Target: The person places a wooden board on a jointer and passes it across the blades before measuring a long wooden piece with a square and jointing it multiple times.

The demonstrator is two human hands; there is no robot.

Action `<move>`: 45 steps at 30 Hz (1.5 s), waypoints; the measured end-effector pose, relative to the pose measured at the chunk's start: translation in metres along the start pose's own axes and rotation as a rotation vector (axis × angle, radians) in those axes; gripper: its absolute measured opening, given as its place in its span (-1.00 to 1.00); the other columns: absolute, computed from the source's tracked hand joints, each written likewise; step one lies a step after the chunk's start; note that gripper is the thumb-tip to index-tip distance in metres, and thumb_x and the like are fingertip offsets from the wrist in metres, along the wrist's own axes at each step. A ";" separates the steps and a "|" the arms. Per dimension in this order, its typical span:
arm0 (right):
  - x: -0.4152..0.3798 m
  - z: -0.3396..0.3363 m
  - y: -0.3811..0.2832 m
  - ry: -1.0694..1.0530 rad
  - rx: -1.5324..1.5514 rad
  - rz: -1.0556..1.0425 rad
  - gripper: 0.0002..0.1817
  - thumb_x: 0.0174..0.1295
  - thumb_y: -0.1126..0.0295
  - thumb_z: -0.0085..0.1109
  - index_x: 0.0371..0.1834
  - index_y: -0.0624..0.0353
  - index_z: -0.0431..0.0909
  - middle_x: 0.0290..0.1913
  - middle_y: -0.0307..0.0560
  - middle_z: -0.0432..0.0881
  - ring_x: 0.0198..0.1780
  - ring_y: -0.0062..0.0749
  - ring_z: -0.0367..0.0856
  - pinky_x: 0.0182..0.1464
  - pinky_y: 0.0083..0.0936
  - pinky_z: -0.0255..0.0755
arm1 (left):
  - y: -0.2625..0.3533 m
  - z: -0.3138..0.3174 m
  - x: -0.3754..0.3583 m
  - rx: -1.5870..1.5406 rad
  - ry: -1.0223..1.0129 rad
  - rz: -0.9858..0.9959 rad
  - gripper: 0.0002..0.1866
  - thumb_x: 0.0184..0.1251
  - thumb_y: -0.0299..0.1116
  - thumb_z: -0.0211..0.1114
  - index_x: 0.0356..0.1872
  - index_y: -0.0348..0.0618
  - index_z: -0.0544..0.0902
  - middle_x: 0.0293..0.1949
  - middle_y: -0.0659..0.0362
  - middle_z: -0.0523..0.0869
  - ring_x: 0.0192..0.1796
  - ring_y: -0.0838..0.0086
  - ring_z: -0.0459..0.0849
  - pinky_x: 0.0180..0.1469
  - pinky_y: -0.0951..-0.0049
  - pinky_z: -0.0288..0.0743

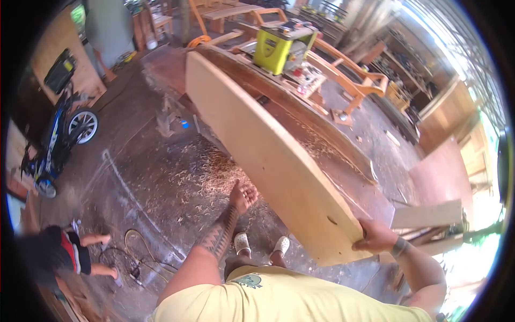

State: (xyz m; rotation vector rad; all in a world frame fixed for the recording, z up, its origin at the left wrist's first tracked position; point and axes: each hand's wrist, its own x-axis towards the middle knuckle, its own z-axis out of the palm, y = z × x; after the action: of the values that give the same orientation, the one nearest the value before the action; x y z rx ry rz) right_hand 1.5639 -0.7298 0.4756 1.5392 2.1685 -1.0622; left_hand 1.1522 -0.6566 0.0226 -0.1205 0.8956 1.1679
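A long, pale wooden board (268, 145) with one rounded far end stands tilted on edge across the workbench (375, 201), its near end close to my body. My right hand (374, 236) grips that near end at the right corner, thumb on the broad face and fingers around the edge. Off the board's left side is my left hand (244, 196), palm turned up, fingers loosely curled and apart, holding nothing. Curly wood shavings (220, 174) lie on the floor beyond it, and more are strewn on the bench behind the board.
A lime-green planer machine (271, 51) stands beyond the bench, near an orange-brown wooden frame (343, 70). At left are a stroller-like wheeled thing (56, 123) and another person (67, 249) near a yellowish hose (129, 239). Planks (429, 214) are stacked at right.
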 end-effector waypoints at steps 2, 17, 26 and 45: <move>-0.038 0.009 -0.005 -0.018 -0.084 0.121 -0.27 0.11 0.20 0.66 0.35 0.20 0.58 0.00 0.29 0.83 0.07 0.22 0.83 0.16 -0.02 0.67 | 0.017 0.007 0.037 -0.032 -0.017 0.018 -0.22 0.76 0.44 -0.05 0.26 -0.18 0.62 0.07 0.08 0.75 0.04 0.28 0.74 0.14 0.08 0.75; -0.288 0.189 0.146 0.356 0.032 0.305 -0.49 0.14 0.45 0.40 0.22 0.12 0.64 -0.17 0.14 0.81 -0.08 0.24 0.80 -0.01 0.08 0.68 | -0.140 0.113 -0.055 -0.154 -0.236 -0.060 -0.40 0.68 0.39 0.07 0.34 0.20 0.64 0.28 0.23 0.80 0.33 0.20 0.80 0.35 -0.13 0.73; -0.463 0.181 0.302 0.610 -0.084 0.321 -0.51 0.03 0.52 0.42 0.12 0.10 0.71 -0.21 0.16 0.81 -0.13 0.30 0.79 -0.04 0.06 0.68 | -0.365 0.228 -0.115 -0.276 -0.275 -0.077 -0.41 0.69 0.36 0.07 0.36 0.18 0.64 0.27 0.22 0.80 0.32 0.19 0.80 0.35 -0.14 0.72; -0.429 0.010 0.520 0.143 -0.217 0.184 -0.41 0.16 0.28 0.54 0.26 0.20 0.60 -0.11 0.29 0.81 -0.01 0.34 0.80 0.08 0.12 0.66 | -0.466 0.361 -0.018 -0.156 -0.048 0.184 -0.44 0.72 0.20 0.06 0.34 0.03 0.67 0.26 0.09 0.80 0.23 0.13 0.82 0.23 -0.18 0.72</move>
State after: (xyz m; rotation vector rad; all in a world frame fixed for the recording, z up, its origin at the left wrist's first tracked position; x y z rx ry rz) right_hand 2.1996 -0.9505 0.5163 1.7161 2.1013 -0.6553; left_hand 1.7354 -0.6825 0.1084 -0.1380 0.7849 1.4071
